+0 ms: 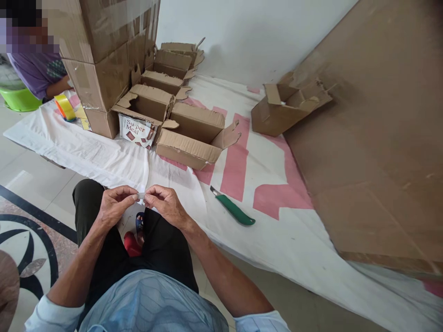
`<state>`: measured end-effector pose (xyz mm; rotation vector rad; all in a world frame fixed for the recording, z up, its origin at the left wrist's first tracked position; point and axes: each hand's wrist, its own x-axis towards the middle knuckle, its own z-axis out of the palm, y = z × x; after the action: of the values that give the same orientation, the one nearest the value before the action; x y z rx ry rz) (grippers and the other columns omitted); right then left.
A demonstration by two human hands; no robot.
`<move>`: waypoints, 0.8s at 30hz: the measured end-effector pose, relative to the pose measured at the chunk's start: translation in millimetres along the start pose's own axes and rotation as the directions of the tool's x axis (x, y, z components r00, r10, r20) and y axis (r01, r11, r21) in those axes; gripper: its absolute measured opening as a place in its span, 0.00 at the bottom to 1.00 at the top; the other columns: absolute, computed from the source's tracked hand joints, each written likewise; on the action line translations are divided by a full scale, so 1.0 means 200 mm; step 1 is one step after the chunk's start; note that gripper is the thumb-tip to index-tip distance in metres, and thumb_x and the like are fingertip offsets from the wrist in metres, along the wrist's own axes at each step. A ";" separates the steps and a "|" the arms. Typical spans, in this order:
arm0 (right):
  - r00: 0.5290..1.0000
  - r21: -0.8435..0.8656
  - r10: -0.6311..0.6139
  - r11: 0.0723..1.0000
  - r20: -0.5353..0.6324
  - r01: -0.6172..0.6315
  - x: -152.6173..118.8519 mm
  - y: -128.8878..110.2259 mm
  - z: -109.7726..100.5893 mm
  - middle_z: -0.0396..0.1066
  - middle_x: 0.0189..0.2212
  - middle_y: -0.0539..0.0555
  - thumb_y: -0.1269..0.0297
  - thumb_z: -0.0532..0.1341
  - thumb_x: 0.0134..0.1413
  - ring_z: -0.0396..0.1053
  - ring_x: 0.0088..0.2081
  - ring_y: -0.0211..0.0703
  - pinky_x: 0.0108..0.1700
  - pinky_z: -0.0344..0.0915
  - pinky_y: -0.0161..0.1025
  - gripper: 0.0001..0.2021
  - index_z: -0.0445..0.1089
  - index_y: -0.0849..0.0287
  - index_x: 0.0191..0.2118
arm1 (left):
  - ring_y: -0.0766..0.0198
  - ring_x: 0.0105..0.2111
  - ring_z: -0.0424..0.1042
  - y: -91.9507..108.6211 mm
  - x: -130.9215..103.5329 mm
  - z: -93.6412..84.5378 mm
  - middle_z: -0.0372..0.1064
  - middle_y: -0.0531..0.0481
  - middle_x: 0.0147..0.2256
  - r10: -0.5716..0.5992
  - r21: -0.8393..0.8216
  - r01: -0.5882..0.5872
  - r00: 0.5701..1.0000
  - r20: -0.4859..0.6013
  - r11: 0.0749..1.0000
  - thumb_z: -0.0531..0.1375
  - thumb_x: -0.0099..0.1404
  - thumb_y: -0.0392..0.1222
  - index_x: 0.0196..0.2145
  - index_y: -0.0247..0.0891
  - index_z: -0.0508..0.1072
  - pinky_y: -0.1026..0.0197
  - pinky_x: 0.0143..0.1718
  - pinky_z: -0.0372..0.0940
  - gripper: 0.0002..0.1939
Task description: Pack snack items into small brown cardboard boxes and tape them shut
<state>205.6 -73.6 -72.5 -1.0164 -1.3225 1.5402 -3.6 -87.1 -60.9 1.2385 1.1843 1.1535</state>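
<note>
My left hand and my right hand meet above my lap, close to the table's front edge. Between their fingertips they pinch a small whitish, see-through piece, too small to name for certain. Thumbs and forefingers of both hands are closed on its two ends. To the right of my right hand, a utility knife with a green handle lies on the white and pink cloth, its blade pointing away to the left.
Several open cardboard boxes stand in a row, beside a "Super Meal" packet. Taped cartons are stacked behind. Another open box leans near a large carton. Yellow tape lies near a person in purple.
</note>
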 end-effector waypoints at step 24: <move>0.857 -0.703 -0.515 0.596 0.035 0.387 0.08 0.47 -0.26 0.78 0.35 0.53 0.65 0.60 0.76 0.76 0.39 0.48 0.44 0.72 0.44 0.10 0.75 0.52 0.39 | 0.65 0.24 0.70 -0.15 0.41 -0.60 0.78 0.49 0.25 0.030 0.200 0.057 0.914 -0.405 0.978 0.76 0.51 0.52 0.28 0.38 0.86 0.63 0.28 0.64 0.14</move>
<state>240.3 -51.1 -173.0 -1.0911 -1.9106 0.5230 -120.2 0.8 -90.0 1.1714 1.6576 1.3454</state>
